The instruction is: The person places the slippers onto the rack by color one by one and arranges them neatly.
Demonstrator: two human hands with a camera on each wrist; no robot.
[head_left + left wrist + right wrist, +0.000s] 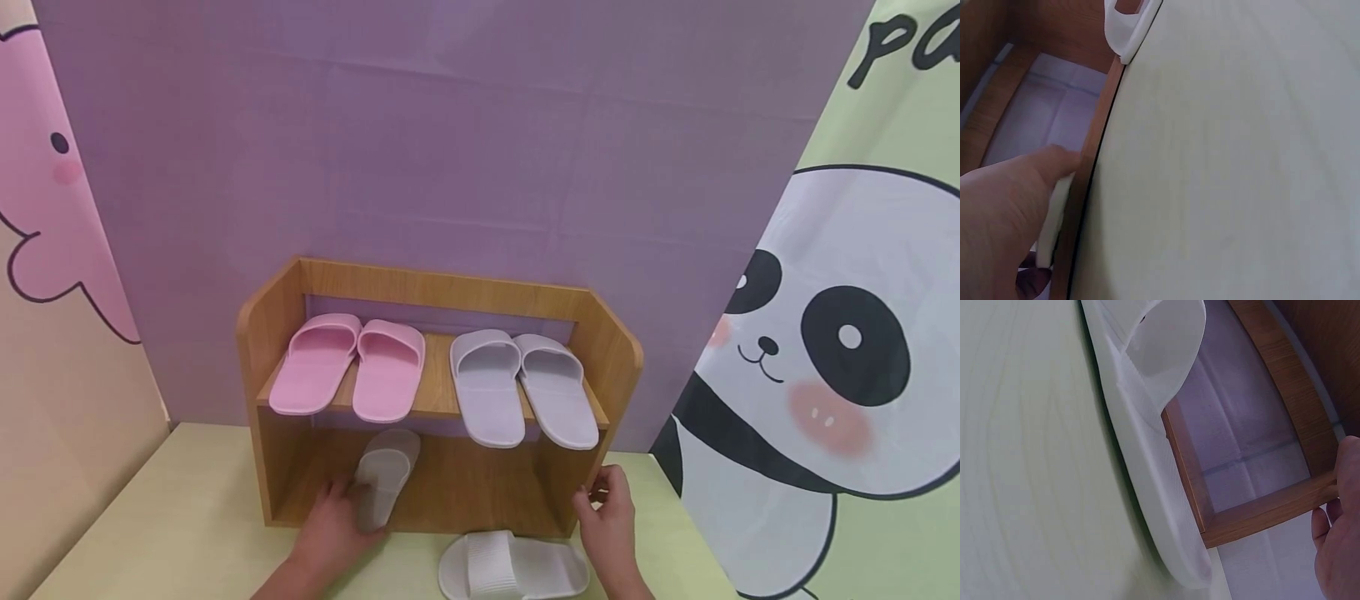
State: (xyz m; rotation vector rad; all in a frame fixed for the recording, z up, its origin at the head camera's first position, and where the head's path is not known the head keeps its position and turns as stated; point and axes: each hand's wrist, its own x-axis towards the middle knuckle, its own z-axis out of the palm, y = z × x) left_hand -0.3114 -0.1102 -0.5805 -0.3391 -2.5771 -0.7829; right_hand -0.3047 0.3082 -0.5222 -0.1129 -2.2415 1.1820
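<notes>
My left hand (337, 525) grips the heel end of a white slipper (386, 471) on the lower shelf of a small wooden shoe rack (450, 292). The slipper's toe strap points to the back of the shelf. In the left wrist view the thumb lies over the heel edge (1055, 225), close to the shelf's front edge. At the rack's right side panel, my right hand (611, 521) pinches the front edge between thumb and fingers. A second white slipper (551, 569) lies sideways on the table before the rack, its toe strap to the left.
On the upper shelf sit a pair of pink slippers (315, 371) and a pair of pale grey slippers (491, 400), heels jutting over the front edge. The rack stands on a pale table (187, 492) against a purple backdrop (450, 150). A panda-printed panel (847, 350) borders the right.
</notes>
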